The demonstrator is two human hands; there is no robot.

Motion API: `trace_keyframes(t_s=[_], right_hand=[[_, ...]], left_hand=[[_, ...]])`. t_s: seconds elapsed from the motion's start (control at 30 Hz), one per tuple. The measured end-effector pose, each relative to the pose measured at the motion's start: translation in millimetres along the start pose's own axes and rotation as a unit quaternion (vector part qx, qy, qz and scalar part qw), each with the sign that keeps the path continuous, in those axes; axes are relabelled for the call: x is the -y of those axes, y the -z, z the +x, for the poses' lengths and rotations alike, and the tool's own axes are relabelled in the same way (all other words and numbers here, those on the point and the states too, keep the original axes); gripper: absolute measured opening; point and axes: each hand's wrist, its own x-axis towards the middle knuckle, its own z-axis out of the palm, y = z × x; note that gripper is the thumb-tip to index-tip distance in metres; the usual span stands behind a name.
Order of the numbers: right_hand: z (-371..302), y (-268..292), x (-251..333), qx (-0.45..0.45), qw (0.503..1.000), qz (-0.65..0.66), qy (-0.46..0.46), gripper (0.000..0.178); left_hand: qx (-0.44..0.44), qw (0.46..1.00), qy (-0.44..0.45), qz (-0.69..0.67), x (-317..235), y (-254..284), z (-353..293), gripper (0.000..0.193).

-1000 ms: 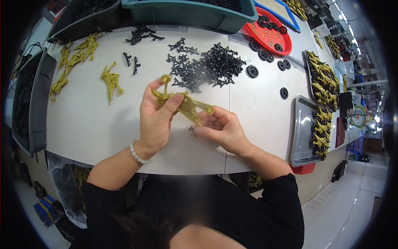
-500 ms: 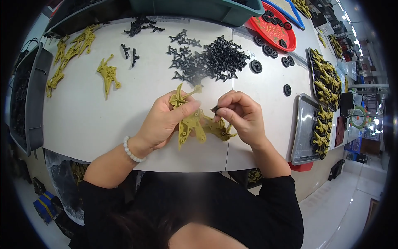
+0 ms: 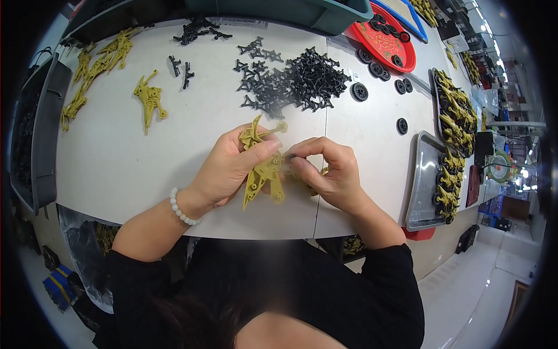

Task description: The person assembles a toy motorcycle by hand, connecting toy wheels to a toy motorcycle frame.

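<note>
My left hand (image 3: 235, 163) grips a yellow-green plastic toy part (image 3: 266, 170) with pointed ends and small round holes, held above the near part of the table. Thumb and fingers of my right hand (image 3: 331, 171) pinch a small black plastic piece (image 3: 292, 157) against that part's right side. Most of the black piece is covered by the fingertips, so its exact shape is hidden. Behind the right hand, more of the yellow plastic shows only partly. A similar yellow part (image 3: 150, 102) lies alone on the table, left of my hands.
Beyond my hands spreads a heap of small black pieces (image 3: 311, 81). Black wheels (image 3: 360, 92) lie to its right, near a red tray (image 3: 407, 61). Metal trays (image 3: 419, 192) with yellow assemblies line the right edge. A green bin (image 3: 279, 13) and a grey bin (image 3: 38, 139) border the table.
My right hand has moved left, bringing the small black piece from beside the yellow part up to it. My left hand keeps its hold, nearly still.
</note>
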Motion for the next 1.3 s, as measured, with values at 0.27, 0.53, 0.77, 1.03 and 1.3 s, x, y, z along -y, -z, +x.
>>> trace_keyframes(t_s=[0.27,0.53,0.77,1.03,1.3], right_hand=[[1.2,-1.9,-0.7,0.001,0.996,-0.079,0.051,0.012],[2.7,-7.2,3.8,0.004,0.963,-0.215,0.166,0.017],[2.3,-8.3,-3.5,-0.01,0.97,-0.193,0.147,0.015],[14.1,60.7,-19.0,-0.061,0.978,-0.201,-0.002,0.032],[41.5,116.1,-83.3,-0.123,0.913,-0.386,-0.049,0.038]], left_hand=[[0.0,0.999,-0.013,0.032,1.8,-0.6,0.0,0.015],[-0.033,0.988,-0.056,0.139,9.3,-2.9,-0.3,0.012],[-0.043,0.991,-0.023,0.126,5.6,-5.0,1.6,0.016],[-0.005,1.0,0.002,0.014,-0.8,4.2,2.0,0.029],[0.089,0.988,0.089,-0.094,-1.8,3.3,2.1,0.053]])
